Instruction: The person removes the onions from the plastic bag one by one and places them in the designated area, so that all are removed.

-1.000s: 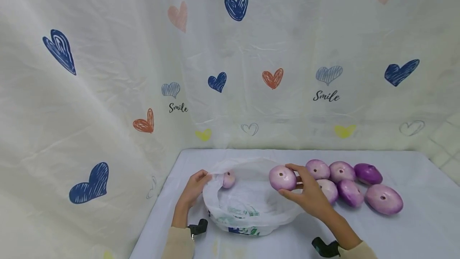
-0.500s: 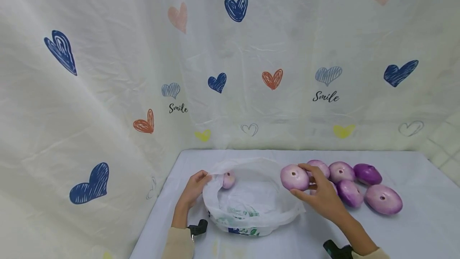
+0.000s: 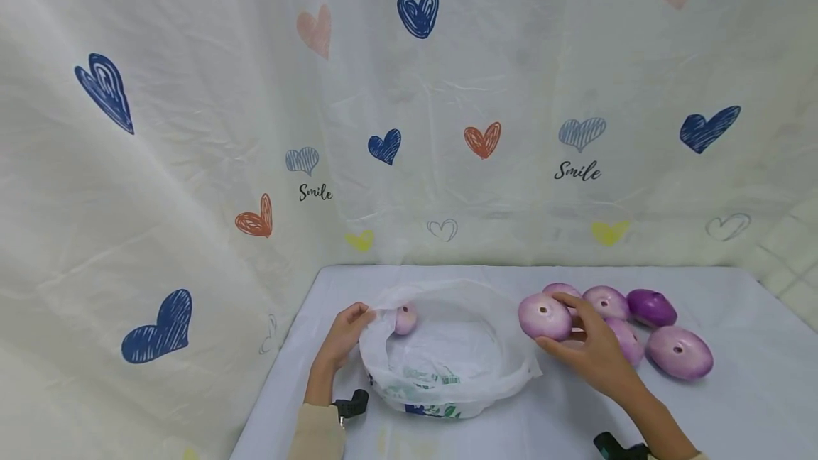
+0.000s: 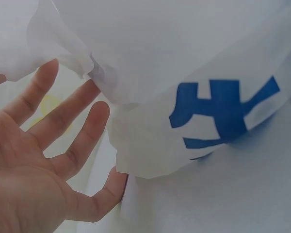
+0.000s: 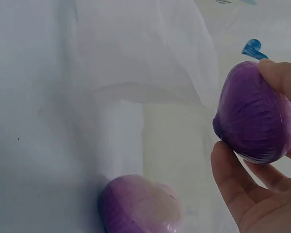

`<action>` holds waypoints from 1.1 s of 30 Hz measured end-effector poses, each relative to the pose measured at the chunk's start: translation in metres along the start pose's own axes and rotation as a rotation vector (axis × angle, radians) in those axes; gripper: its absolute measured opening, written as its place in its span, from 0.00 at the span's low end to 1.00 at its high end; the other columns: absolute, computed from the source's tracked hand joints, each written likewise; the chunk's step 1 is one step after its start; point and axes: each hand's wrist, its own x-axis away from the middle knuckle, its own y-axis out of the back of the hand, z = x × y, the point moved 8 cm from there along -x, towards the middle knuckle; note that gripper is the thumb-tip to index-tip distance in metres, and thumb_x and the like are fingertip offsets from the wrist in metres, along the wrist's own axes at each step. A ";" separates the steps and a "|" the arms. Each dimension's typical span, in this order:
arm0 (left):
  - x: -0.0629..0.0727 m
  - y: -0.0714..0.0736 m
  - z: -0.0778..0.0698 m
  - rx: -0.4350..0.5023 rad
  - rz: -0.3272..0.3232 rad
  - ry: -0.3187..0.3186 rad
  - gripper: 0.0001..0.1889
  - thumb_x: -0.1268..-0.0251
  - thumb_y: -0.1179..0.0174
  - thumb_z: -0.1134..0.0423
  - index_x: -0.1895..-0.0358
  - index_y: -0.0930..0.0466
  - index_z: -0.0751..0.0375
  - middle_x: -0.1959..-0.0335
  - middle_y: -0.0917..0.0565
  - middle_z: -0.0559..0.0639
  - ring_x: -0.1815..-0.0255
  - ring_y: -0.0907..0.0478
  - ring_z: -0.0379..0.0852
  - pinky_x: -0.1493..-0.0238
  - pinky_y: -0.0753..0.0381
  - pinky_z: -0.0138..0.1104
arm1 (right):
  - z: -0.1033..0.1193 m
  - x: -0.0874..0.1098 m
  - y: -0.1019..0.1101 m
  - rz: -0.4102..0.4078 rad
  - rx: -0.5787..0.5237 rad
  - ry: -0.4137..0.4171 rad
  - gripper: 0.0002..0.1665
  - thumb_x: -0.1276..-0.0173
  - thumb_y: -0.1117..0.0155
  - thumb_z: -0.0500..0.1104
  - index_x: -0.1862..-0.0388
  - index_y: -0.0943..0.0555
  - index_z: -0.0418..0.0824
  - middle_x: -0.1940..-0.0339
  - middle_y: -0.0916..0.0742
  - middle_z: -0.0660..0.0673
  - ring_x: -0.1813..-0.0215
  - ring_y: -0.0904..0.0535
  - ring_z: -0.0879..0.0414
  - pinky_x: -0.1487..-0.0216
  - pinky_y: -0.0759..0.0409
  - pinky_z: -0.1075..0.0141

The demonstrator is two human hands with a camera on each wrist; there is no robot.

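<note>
My left hand (image 3: pixel 348 332) pinches the left rim of a white plastic bag (image 3: pixel 447 375), which stands open on the table with green and blue print on its front. In the left wrist view, several fingers of that hand (image 4: pixel 53 141) are spread beside the bag wall. One red onion (image 3: pixel 405 319) lies inside the bag near its left side. My right hand (image 3: pixel 597 350) grips another red onion (image 3: pixel 543 316) between thumb and fingers, raised to the right of the bag's opening. In the right wrist view this onion (image 5: pixel 254 114) shows its dark purple, pointed side.
Several more red onions (image 3: pixel 680 352) lie grouped on the right side of the white-covered table (image 3: pixel 754 403), some partly hidden behind my right hand. A pale curtain (image 3: pixel 511 77) printed with hearts hangs behind the table. Dark wrist cameras (image 3: pixel 353 403) sit on both wrists.
My right hand has moved to the right with the onion, from over the bag's opening to just in front of the grouped onions. The left hand and the bag stay in place.
</note>
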 end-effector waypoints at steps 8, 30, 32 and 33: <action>0.002 0.000 -0.002 -0.009 -0.002 -0.014 0.10 0.25 0.41 0.59 0.57 0.19 0.64 0.64 0.19 0.48 0.62 0.24 0.43 0.62 0.24 0.33 | -0.004 0.009 0.015 -0.022 0.039 0.015 0.46 0.41 0.20 0.43 0.27 0.31 0.39 0.42 0.18 0.37 0.53 0.24 0.78 0.55 0.24 0.83; 0.001 0.001 0.001 -0.048 0.003 -0.005 0.12 0.24 0.42 0.55 0.55 0.20 0.62 0.61 0.19 0.48 0.60 0.24 0.44 0.59 0.23 0.34 | -0.039 0.040 0.050 -0.037 0.105 -0.088 0.46 0.39 0.21 0.44 0.26 0.33 0.45 0.41 0.26 0.60 0.53 0.27 0.80 0.58 0.24 0.81; 0.001 0.001 0.000 -0.048 0.003 -0.005 0.12 0.24 0.42 0.55 0.55 0.20 0.62 0.61 0.19 0.48 0.60 0.24 0.44 0.59 0.23 0.34 | -0.040 0.042 0.053 -0.045 0.114 -0.075 0.45 0.40 0.20 0.44 0.26 0.32 0.44 0.43 0.27 0.64 0.53 0.27 0.80 0.58 0.24 0.81; 0.001 0.001 0.000 -0.047 0.004 -0.003 0.12 0.24 0.42 0.55 0.55 0.20 0.62 0.61 0.19 0.48 0.59 0.24 0.44 0.59 0.23 0.34 | -0.041 0.043 0.054 -0.048 0.115 -0.069 0.45 0.40 0.20 0.44 0.26 0.32 0.43 0.43 0.27 0.66 0.53 0.27 0.79 0.58 0.24 0.81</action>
